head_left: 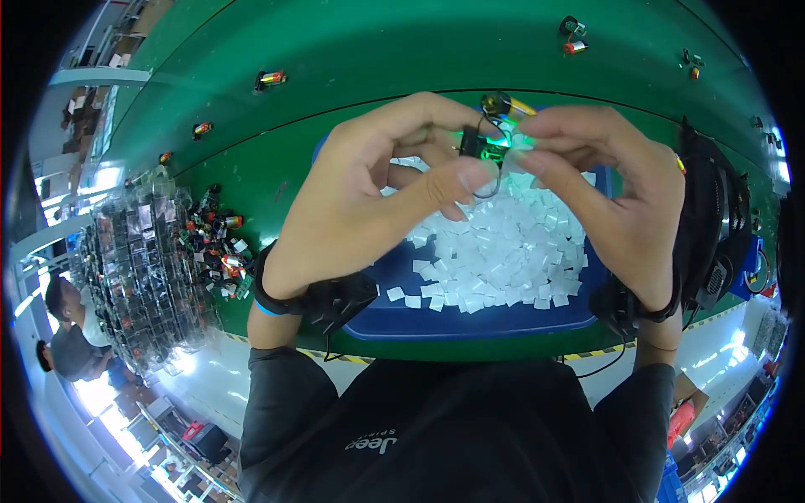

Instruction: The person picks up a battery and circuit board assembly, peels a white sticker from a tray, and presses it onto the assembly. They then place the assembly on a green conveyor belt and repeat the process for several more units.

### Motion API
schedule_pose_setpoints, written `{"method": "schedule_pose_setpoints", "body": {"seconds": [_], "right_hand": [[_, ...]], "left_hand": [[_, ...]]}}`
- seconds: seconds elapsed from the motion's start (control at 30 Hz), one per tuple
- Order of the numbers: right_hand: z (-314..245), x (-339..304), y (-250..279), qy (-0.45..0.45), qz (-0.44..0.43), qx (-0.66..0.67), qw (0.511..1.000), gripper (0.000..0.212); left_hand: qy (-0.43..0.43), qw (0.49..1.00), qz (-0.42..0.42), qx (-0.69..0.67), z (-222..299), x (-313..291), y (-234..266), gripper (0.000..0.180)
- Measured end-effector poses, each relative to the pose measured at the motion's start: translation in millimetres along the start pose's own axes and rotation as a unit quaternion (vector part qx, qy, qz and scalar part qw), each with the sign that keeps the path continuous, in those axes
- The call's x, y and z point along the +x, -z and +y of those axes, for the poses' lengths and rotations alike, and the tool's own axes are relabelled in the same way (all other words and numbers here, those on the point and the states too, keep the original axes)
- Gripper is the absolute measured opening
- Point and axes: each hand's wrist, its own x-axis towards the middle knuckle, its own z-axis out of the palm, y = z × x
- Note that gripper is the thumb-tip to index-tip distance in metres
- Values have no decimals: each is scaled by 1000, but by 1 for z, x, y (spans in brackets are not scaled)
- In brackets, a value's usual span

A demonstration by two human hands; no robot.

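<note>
My left hand (369, 180) pinches a small circuit board (493, 151) with a black part on it and a bright green light. A yellow-and-black cylindrical battery (513, 106) hangs by thin dark wires at its top. My right hand (616, 163) has thumb and forefinger closed on a small whitish piece (521, 144) right beside the board. Its exact form is blurred by the glow. Below both hands lies a blue tray (394, 323) with a heap of small white square pieces (503, 251). Each wrist wears a black strap with a device.
Left of the tray lies a pile of circuit boards with batteries (222, 239), beside stacked clear-pocketed trays (142, 268). Further battery assemblies (270, 80) dot the green table (377, 50). A black bag (717, 218) stands at the right. Other people (75, 335) are at far left.
</note>
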Motion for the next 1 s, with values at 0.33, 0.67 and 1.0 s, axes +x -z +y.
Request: {"method": "schedule_pose_setpoints", "body": {"seconds": [0.33, 0.67, 1.0], "right_hand": [[8, 1, -1, 107, -8, -156, 982, 16], [8, 3, -1, 152, -97, -180, 967, 22], [15, 6, 10, 49, -59, -95, 993, 36]], "left_hand": [[10, 997, 25, 77, 5, -4, -9, 24], [-29, 995, 67, 63, -2, -1, 1, 25], [-24, 992, 77, 94, -1, 0, -5, 23]]}}
